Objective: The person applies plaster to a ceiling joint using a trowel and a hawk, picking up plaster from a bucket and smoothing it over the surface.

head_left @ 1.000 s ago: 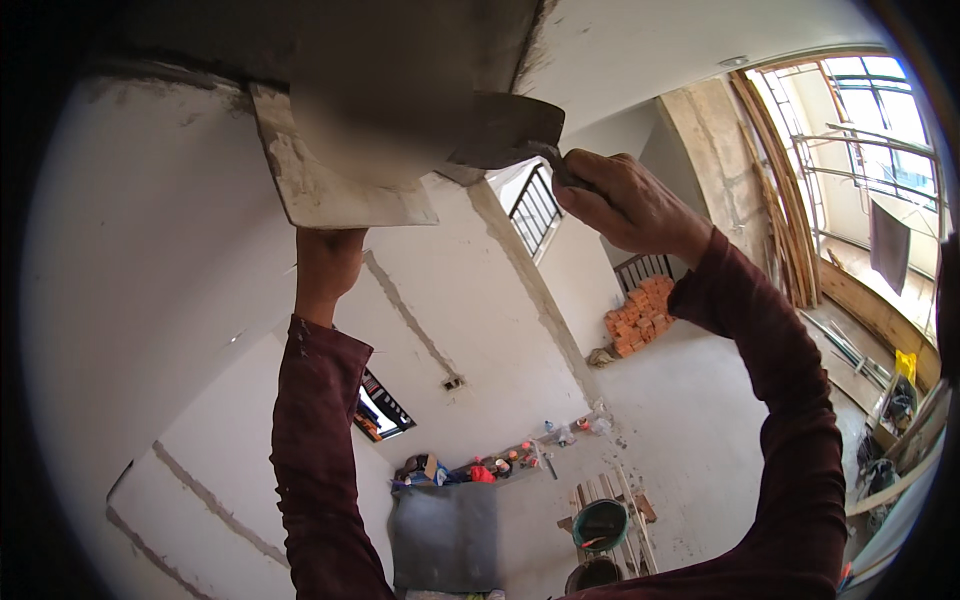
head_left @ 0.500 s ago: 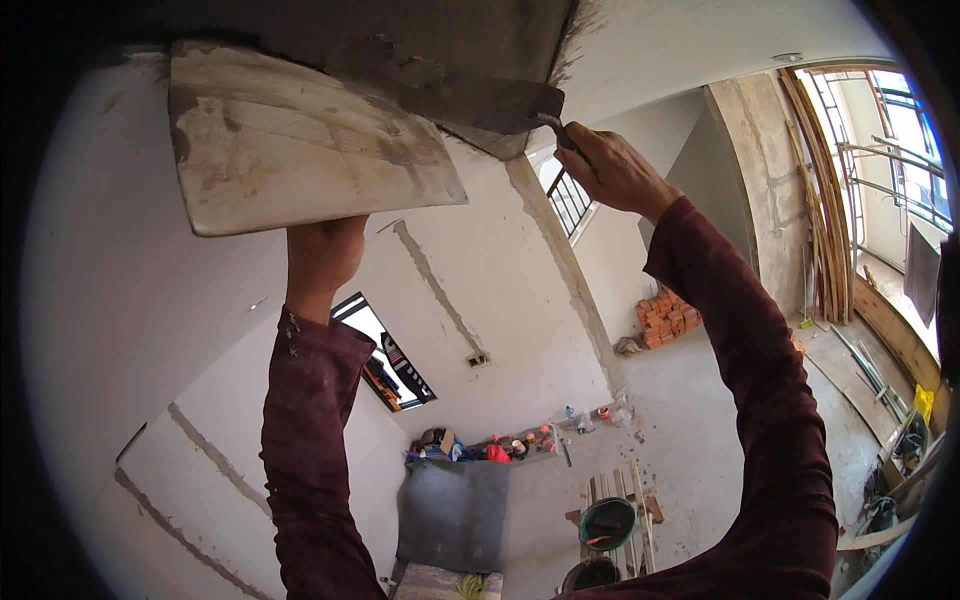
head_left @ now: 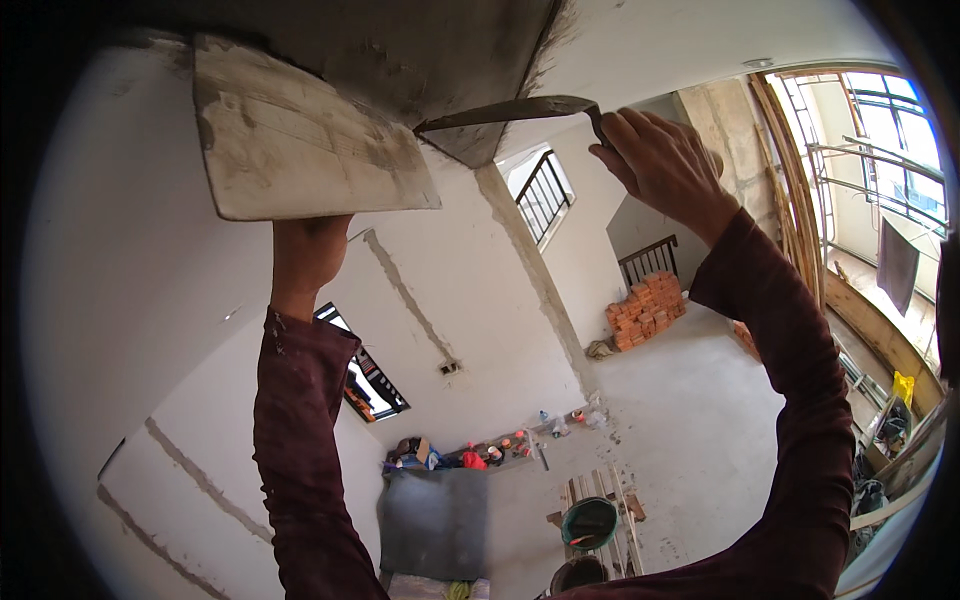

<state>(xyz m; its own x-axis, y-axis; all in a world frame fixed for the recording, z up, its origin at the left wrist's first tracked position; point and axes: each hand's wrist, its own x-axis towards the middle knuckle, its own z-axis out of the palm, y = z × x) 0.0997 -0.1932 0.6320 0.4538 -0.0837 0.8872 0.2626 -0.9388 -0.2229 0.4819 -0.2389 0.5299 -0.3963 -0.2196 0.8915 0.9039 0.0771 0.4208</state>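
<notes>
One hand (head_left: 316, 248) beneath board (head_left: 305, 145), another (head_left: 662, 165) gripping trowel (head_left: 520, 108)

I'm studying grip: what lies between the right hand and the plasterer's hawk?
A plastering trowel, seen edge-on in the head view, runs from the right hand toward the plasterer's hawk.

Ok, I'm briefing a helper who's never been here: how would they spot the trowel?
Find the dark grey surface at the top of the view. To its lower right, the right hand grips the trowel, its far end at the edge of the pale board. Unlike that broad board, the trowel is dark, looks thin from here and has a bent neck.
</notes>
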